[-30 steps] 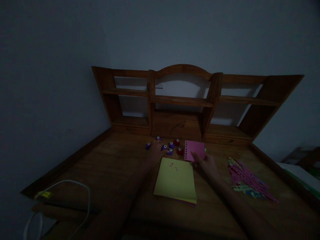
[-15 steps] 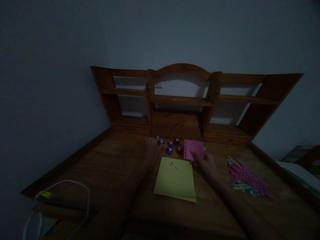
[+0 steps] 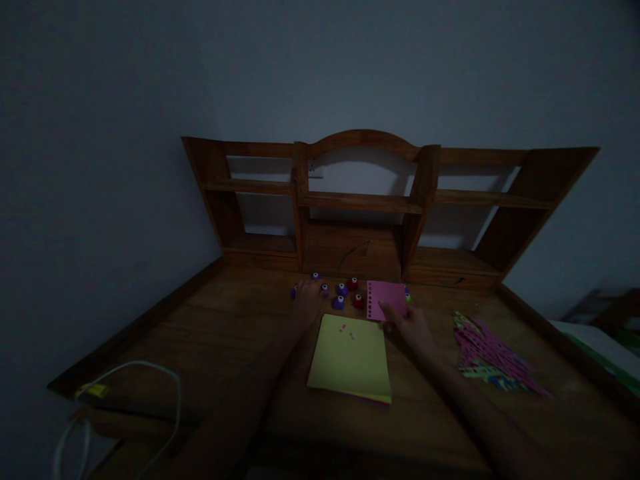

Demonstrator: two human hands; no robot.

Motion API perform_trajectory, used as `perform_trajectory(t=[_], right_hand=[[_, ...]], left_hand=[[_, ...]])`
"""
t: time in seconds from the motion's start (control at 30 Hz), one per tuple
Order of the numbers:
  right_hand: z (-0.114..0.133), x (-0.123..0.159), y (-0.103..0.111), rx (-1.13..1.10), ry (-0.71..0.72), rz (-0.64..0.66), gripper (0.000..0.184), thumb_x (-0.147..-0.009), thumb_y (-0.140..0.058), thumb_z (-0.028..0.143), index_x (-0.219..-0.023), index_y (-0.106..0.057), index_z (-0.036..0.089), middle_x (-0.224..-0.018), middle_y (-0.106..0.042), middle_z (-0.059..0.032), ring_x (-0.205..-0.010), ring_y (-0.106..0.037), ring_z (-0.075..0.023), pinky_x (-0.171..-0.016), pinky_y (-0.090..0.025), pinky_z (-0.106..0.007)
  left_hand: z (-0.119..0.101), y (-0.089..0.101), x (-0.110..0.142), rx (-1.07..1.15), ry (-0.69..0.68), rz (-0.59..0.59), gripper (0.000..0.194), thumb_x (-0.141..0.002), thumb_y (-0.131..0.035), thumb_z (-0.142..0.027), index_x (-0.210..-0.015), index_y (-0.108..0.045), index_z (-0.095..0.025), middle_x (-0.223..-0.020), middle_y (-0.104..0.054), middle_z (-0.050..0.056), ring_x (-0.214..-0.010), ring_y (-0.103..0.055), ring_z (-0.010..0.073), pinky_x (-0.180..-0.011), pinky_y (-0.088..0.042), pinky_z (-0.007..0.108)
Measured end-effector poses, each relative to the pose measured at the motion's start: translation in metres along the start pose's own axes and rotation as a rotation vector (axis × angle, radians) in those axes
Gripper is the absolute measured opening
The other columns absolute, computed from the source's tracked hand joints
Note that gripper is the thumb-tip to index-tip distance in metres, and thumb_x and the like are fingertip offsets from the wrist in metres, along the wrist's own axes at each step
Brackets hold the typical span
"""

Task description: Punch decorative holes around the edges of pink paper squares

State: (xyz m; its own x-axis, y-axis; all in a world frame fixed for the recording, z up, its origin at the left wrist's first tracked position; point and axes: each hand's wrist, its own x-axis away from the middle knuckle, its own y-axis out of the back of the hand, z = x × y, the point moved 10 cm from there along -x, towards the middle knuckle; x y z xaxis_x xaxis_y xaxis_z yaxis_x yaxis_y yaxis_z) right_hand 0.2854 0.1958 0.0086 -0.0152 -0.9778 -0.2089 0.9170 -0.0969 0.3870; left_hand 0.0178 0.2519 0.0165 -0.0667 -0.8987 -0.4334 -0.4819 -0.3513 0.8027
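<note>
The scene is very dark. My right hand [image 3: 410, 327] pinches the near edge of a small pink sheet [image 3: 387, 299] with a row of punched holes along its left side. My left hand [image 3: 307, 299] reaches among several small purple and red paper punches [image 3: 341, 291] at the back of the desk; its fingers are too dim to read. A stack of yellow paper [image 3: 351, 358] lies between my arms, with a few pink punched bits [image 3: 347, 330] on its far end.
The wooden desk [image 3: 215, 333] has a raised rim and a shelf unit [image 3: 360, 200] along the back. A heap of pink and multicoloured paper strips [image 3: 493, 360] lies at the right. A white cable [image 3: 125, 400] loops at the near left corner.
My left hand has shifted slightly among the punches, uncovering a purple one at the far left. My right hand and the pink sheet have barely moved.
</note>
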Motion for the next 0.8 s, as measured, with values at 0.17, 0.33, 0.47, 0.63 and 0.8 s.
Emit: perform_trajectory(t=[0.17, 0.33, 0.47, 0.63, 0.8], right_hand=[[0.003, 0.000, 0.000, -0.018, 0.020, -0.004, 0.052, -0.078, -0.056, 0.061, -0.058, -0.058, 0.014, -0.050, -0.059, -0.0054, -0.043, -0.050, -0.0128, -0.039, -0.033, -0.021], [0.004, 0.002, 0.000, -0.065, -0.002, -0.021, 0.052, -0.077, -0.057, 0.062, -0.058, -0.057, 0.014, -0.048, -0.057, -0.0046, -0.041, -0.050, -0.0130, -0.037, -0.032, -0.021], [0.004, 0.001, 0.010, -0.073, 0.003, -0.092, 0.050, -0.076, -0.058, 0.062, -0.062, -0.057, 0.015, -0.049, -0.058, -0.0039, -0.041, -0.050, -0.0131, -0.037, -0.031, -0.021], [-0.001, -0.003, 0.016, -0.085, -0.010, -0.100, 0.051, -0.075, -0.058, 0.062, -0.064, -0.060, 0.013, -0.052, -0.060, -0.0056, -0.043, -0.051, -0.0141, -0.039, -0.034, -0.022], [0.002, -0.002, 0.013, -0.144, -0.006, -0.079, 0.049, -0.075, -0.060, 0.060, -0.063, -0.060, 0.012, -0.051, -0.058, -0.0054, -0.042, -0.049, -0.0129, -0.038, -0.032, -0.022]], left_hand=[[0.004, 0.002, 0.003, 0.086, 0.019, -0.046, 0.029, -0.087, -0.047, -0.012, -0.111, -0.063, -0.019, -0.105, -0.067, 0.007, -0.090, -0.062, 0.0195, -0.084, -0.045, 0.032], [-0.009, 0.015, 0.008, 0.129, -0.031, -0.186, 0.026, -0.089, -0.047, -0.017, -0.110, -0.062, -0.017, -0.113, -0.063, 0.009, -0.102, -0.059, 0.0215, -0.092, -0.044, 0.034], [-0.030, 0.015, 0.011, 0.137, -0.146, -0.190, 0.022, -0.091, -0.045, -0.020, -0.105, -0.062, -0.017, -0.108, -0.062, 0.009, -0.102, -0.058, 0.0207, -0.094, -0.044, 0.034], [-0.039, 0.015, 0.016, 0.250, -0.207, -0.155, 0.020, -0.089, -0.048, -0.020, -0.102, -0.065, -0.019, -0.106, -0.062, 0.007, -0.101, -0.057, 0.0196, -0.094, -0.043, 0.035], [-0.028, 0.018, 0.009, 0.627, -0.012, -0.182, 0.017, -0.087, -0.054, -0.030, -0.090, -0.066, -0.019, -0.096, -0.066, 0.007, -0.094, -0.060, 0.0204, -0.086, -0.046, 0.034]])
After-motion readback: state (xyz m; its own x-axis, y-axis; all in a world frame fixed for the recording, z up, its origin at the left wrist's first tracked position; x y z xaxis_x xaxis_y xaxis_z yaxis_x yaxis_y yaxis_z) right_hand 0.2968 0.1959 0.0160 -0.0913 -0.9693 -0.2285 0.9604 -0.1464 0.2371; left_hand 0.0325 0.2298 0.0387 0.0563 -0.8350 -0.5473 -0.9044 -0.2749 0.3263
